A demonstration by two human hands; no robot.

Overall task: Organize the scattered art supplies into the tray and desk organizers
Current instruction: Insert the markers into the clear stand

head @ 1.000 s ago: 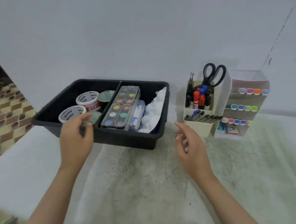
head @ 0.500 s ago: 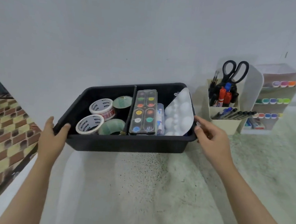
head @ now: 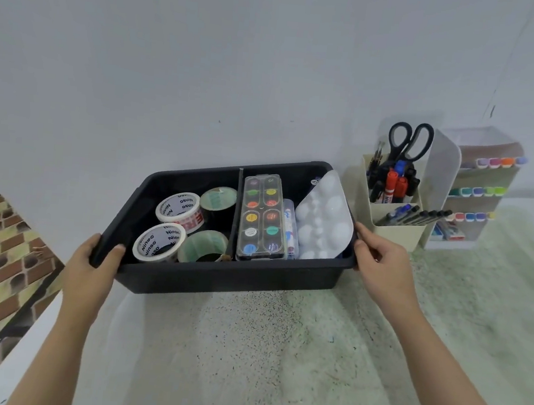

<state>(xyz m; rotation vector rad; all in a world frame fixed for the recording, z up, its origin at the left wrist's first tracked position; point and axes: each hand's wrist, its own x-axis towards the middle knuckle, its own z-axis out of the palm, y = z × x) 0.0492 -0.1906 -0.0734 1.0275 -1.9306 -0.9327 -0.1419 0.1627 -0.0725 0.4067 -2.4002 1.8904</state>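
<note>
The right hand's (head: 383,265) fingertips disappear at the end rim of the black tray (head: 219,277), so how far they curl under it cannot be told. It is also unclear whether the tray rests on the speckled counter (head: 260,365) or is lifted off it. A slim tube (head: 289,224) is mostly covered and its label is unreadable. Small items low in the white tiered rack (head: 441,173) are too blurred to name.

The left hand (head: 87,271) grips the tray's near corner on its own side, thumb over the rim and inside. The right hand holds the opposite end, fingers bent around the rim. The tray spans the gap between the two hands.

A divider (head: 236,212) splits the tray. The left-hand side holds two white printed tape rolls (head: 178,208) and two greenish tape rolls (head: 219,197). The right-hand side holds a closed watercolour box (head: 264,218), the tube, and a white mixing palette (head: 326,218) leaning over the rim just beside the right hand.

Beyond the right hand stands a beige organizer (head: 396,229) with scissors (head: 410,141), brushes, markers (head: 394,185) and a row of pens (head: 421,215). The tiered rack beside it carries rows of coloured markers (head: 497,162).
</note>
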